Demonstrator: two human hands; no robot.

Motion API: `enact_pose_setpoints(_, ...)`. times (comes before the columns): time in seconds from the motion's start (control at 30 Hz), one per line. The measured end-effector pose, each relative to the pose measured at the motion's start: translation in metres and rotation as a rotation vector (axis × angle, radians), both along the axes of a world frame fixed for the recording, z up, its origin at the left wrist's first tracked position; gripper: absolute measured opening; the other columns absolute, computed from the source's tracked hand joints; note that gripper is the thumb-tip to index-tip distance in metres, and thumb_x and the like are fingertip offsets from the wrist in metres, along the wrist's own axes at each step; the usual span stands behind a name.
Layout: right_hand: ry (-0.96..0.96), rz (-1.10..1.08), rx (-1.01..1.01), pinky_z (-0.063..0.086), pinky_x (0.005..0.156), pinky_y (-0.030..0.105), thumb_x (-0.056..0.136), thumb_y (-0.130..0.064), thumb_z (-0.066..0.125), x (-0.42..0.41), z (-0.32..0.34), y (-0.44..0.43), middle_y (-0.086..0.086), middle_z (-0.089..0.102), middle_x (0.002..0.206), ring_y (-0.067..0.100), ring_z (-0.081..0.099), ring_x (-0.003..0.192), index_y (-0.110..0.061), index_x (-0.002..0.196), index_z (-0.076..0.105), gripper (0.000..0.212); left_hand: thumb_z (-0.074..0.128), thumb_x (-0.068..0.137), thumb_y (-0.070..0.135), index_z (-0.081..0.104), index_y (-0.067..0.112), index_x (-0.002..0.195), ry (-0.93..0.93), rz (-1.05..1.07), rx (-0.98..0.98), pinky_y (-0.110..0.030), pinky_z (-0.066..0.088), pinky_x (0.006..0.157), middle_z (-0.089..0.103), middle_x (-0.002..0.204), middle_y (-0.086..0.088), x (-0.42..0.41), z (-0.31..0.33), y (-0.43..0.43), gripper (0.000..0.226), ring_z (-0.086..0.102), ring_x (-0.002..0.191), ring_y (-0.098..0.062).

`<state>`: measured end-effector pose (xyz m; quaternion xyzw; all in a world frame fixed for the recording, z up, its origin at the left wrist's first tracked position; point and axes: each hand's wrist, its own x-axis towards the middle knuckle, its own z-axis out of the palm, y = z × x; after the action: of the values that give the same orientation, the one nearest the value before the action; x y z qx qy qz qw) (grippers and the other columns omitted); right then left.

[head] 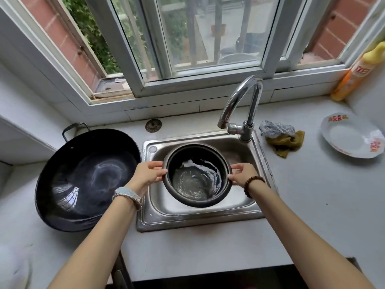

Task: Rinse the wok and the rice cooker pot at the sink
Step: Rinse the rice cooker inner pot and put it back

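We are holding the rice cooker pot [196,178] over the basin of the sink [208,219], mouth up, with a shallow pool of water lying unevenly across its floor. Our left hand [149,172] is pinching the rim at nine o'clock and our right hand [241,174] at three o'clock, so each grip is clamped on the pot. We are judging that this opposed hold is serving to swirl or tip the water without the pot slipping. The faucet [253,105] is standing at one o'clock of the pot, its spout ending beyond the far rim, and no stream is showing. The wok [87,178] is resting mouth up on the tabletop [312,195] at nine o'clock of the sink, its rim just beside the basin edge, probably for easy reach. The pot is hiding the drain, and we are unable to tell whether its base is touching the basin floor. The fingers beneath the rim are lying out of sight, only one wok handle [73,128] is showing, at eleven o'clock, and the frame edge is cutting off the yellow bottle [354,76] at far right.
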<state>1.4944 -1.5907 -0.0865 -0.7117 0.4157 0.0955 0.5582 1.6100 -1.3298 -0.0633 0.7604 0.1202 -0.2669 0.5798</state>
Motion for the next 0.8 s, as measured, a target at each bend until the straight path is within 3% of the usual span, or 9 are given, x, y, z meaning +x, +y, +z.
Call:
enact_pose_setpoints(0.07, -0.045, -0.018, -0.047, 0.057, 0.083, 0.045, 0.073, 0.001, 0.074, -0.005, 0.000, 0.005, 0.002, 0.060, 0.082, 0.028, 0.066, 0.088, -0.012, 0.105, 0.061, 0.037, 0.064, 0.083, -0.014, 0.059, -0.004, 0.115, -0.034, -0.018, 0.037, -0.023, 0.057, 0.064, 0.055, 0.077, -0.006, -0.001, -0.001, 0.003, 0.034, 0.060, 0.073, -0.016)
enact_pose_setpoints(0.13, -0.088, -0.019, -0.097, 0.057, 0.081, 0.046, 0.070, -0.003, 0.076, -0.007, 0.000, 0.006, 0.001, 0.061, 0.081, 0.026, 0.067, 0.086, -0.020, 0.098, 0.059, 0.037, 0.065, 0.083, -0.013, 0.058, -0.004, 0.118, -0.049, -0.020, 0.065, -0.027, 0.057, 0.069, 0.053, 0.082, -0.008, -0.004, -0.005, 0.005, 0.037, 0.061, 0.078, -0.019)
enact_pose_setpoints(0.27, -0.136, -0.011, -0.137, 0.057, 0.081, 0.046, 0.068, -0.009, 0.078, -0.009, 0.003, 0.001, 0.000, 0.061, 0.082, 0.025, 0.067, 0.087, -0.020, 0.100, 0.063, 0.037, 0.064, 0.084, -0.012, 0.058, -0.007, 0.119, -0.023, -0.024, 0.074, -0.021, 0.059, 0.062, 0.057, 0.097, -0.019, -0.009, -0.007, 0.006, 0.036, 0.063, 0.087, -0.026)
enact_pose_setpoints(0.4, -0.109, -0.032, 0.028, 0.057, 0.080, 0.045, 0.075, 0.005, 0.073, -0.013, 0.017, -0.003, 0.005, 0.058, 0.078, 0.025, 0.064, 0.078, -0.005, 0.103, 0.058, 0.033, 0.063, 0.084, -0.013, 0.059, -0.010, 0.111, 0.045, -0.035, 0.048, -0.017, 0.057, 0.055, 0.063, 0.083, -0.016, -0.012, -0.001, 0.002, 0.027, 0.064, 0.070, -0.019)
enact_pose_setpoints(0.47, -0.071, -0.053, 0.114, 0.057, 0.077, 0.041, 0.077, 0.010, 0.069, -0.015, 0.017, -0.006, 0.014, 0.061, 0.087, 0.029, 0.065, 0.078, 0.003, 0.106, 0.057, 0.033, 0.065, 0.084, -0.012, 0.061, -0.006, 0.103, 0.064, -0.056, 0.052, -0.017, 0.056, 0.054, 0.066, 0.078, -0.015, -0.011, 0.004, 0.001, 0.021, 0.067, 0.060, -0.014)
enact_pose_setpoints(0.53, -0.037, -0.070, 0.175, 0.059, 0.066, 0.035, 0.078, 0.013, 0.066, -0.017, 0.016, -0.006, 0.024, 0.063, 0.096, 0.034, 0.065, 0.082, 0.010, 0.110, 0.057, 0.033, 0.067, 0.082, -0.011, 0.062, -0.003, 0.094, 0.060, -0.075, 0.069, -0.017, 0.056, 0.053, 0.069, 0.066, -0.010, -0.009, 0.010, 0.001, 0.015, 0.067, 0.052, -0.010)
enact_pose_setpoints(0.63, -0.020, -0.096, 0.250, 0.058, 0.051, 0.027, 0.080, 0.018, 0.060, -0.022, 0.015, -0.001, 0.022, 0.061, 0.082, 0.034, 0.063, 0.076, 0.013, 0.102, 0.059, 0.023, 0.069, 0.081, -0.009, 0.063, 0.002, 0.083, 0.009, -0.111, 0.103, -0.015, 0.054, 0.051, 0.067, 0.053, 0.000, -0.005, 0.021, -0.001, 0.013, 0.066, 0.049, -0.008)
enact_pose_setpoints(0.7, 0.009, -0.106, 0.290, 0.057, 0.051, 0.029, 0.082, 0.018, 0.059, -0.024, 0.013, 0.003, 0.020, 0.059, 0.075, 0.032, 0.061, 0.070, 0.009, 0.089, 0.059, 0.011, 0.072, 0.079, -0.007, 0.063, 0.002, 0.082, -0.051, -0.129, 0.122, -0.014, 0.054, 0.052, 0.067, 0.065, -0.007, -0.002, 0.028, -0.004, 0.013, 0.066, 0.060, -0.012)
enact_pose_setpoints(0.8, 0.038, -0.147, 0.356, 0.056, 0.049, 0.031, 0.082, 0.018, 0.057, -0.026, 0.007, 0.003, 0.022, 0.058, 0.075, 0.031, 0.060, 0.067, 0.004, 0.079, 0.056, 0.015, 0.078, 0.076, -0.001, 0.067, -0.003, 0.092, -0.133, -0.196, 0.185, -0.015, 0.056, 0.059, 0.066, 0.083, -0.015, 0.003, 0.034, -0.009, 0.020, 0.065, 0.074, -0.016)
